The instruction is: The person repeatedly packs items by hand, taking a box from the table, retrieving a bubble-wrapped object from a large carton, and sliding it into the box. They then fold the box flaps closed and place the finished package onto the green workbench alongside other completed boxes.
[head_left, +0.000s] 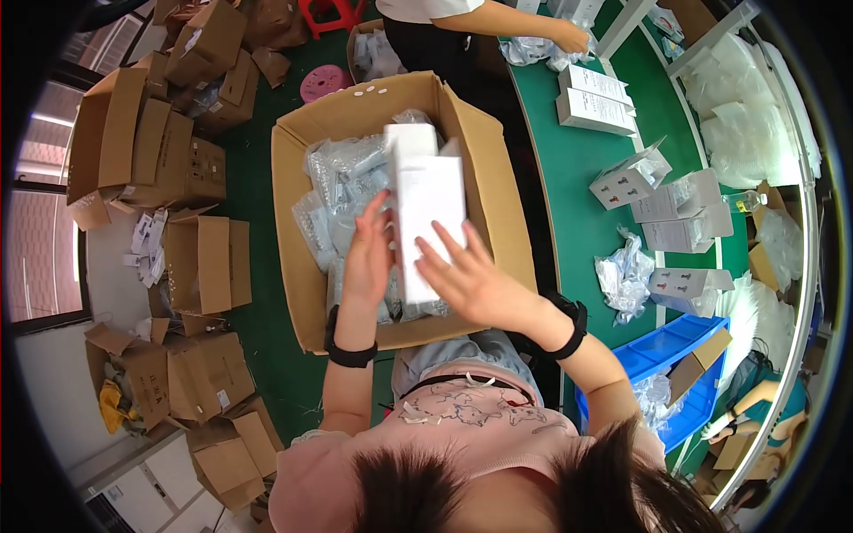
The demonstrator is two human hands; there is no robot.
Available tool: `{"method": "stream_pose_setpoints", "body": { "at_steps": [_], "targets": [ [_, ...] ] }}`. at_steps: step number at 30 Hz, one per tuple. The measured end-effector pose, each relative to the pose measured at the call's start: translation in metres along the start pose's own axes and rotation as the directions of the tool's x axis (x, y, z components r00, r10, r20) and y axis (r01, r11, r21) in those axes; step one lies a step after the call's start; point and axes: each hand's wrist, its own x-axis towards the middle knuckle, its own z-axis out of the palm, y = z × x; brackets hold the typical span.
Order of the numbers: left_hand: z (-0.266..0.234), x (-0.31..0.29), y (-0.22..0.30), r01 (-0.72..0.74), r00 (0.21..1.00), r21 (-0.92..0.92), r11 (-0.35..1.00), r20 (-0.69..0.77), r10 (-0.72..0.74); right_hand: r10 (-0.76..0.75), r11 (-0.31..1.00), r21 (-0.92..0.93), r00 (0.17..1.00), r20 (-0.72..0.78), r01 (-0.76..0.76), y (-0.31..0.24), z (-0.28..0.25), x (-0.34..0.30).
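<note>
A tall white paper carton is held upright over a large open cardboard box. My left hand grips the carton along its left side, its fingers partly hidden by the carton's edge. Across the carton's front lies my right hand, fingers spread and stretched out against the white face. The carton's upper end looks slightly blurred. Beneath it, bubble-wrapped packs fill the cardboard box; what they contain is hard to make out.
To the right, a green worktable bears white cartons, opened cartons and clear plastic bags. A blue crate stands near its front. Brown boxes are piled at left. Another person's arm reaches over the table's far end.
</note>
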Motion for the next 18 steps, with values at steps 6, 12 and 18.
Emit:
{"method": "stream_pose_setpoints", "body": {
  "at_steps": [6, 12, 18],
  "targets": [
    [-0.045, -0.025, 0.017, -0.1, 0.973, 0.416, 0.904, -0.148, 0.175, -0.318, 0.888, 0.311, 0.941, -0.113, 0.337, 0.002, 0.029, 0.034],
    [-0.066, -0.06, 0.041, -0.311, 0.859, 0.342, 0.887, -0.298, 0.416, 0.472, 0.757, 0.069, 0.616, 0.631, -0.65, 0.067, 0.173, 0.084],
    [-0.075, -0.07, 0.035, -0.468, 0.755, 0.605, 0.644, -0.104, 0.647, 0.73, 0.515, -0.317, 0.214, 0.649, -0.797, 0.026, 0.292, 0.045]
  ]
}}
